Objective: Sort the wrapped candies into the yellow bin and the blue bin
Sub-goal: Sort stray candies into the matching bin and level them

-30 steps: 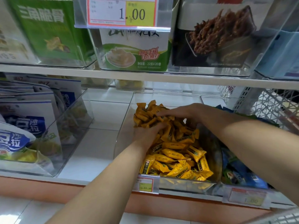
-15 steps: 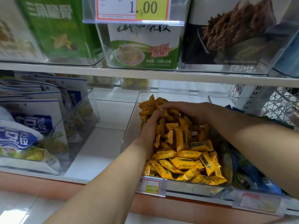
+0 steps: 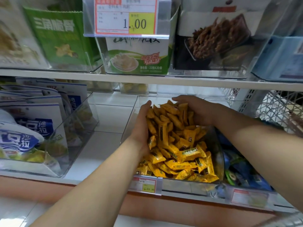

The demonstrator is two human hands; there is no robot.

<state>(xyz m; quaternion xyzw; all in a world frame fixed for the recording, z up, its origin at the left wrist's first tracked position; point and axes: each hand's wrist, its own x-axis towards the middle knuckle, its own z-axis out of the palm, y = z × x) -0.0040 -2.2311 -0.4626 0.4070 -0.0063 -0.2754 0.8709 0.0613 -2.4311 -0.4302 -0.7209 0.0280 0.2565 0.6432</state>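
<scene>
A clear bin on the lower shelf holds a heap of yellow wrapped candies. My left hand presses flat against the left side of the heap, fingers straight. My right hand cups the back right of the heap, fingers reaching over its top. Between the two hands the candies are bunched into a raised mound. Right of it, a second clear bin holds blue wrapped candies, partly hidden behind my right forearm.
A clear bin of blue-and-white snack bags stands at the left, with bare white shelf between it and the candy bin. The upper shelf carries boxed snacks and a 1.00 price tag. White wire mesh is at right.
Both hands have moved apart from the top of the heap to its left and right sides, squeezing the yellow candies into a taller mound. The camera has tilted slightly down.
</scene>
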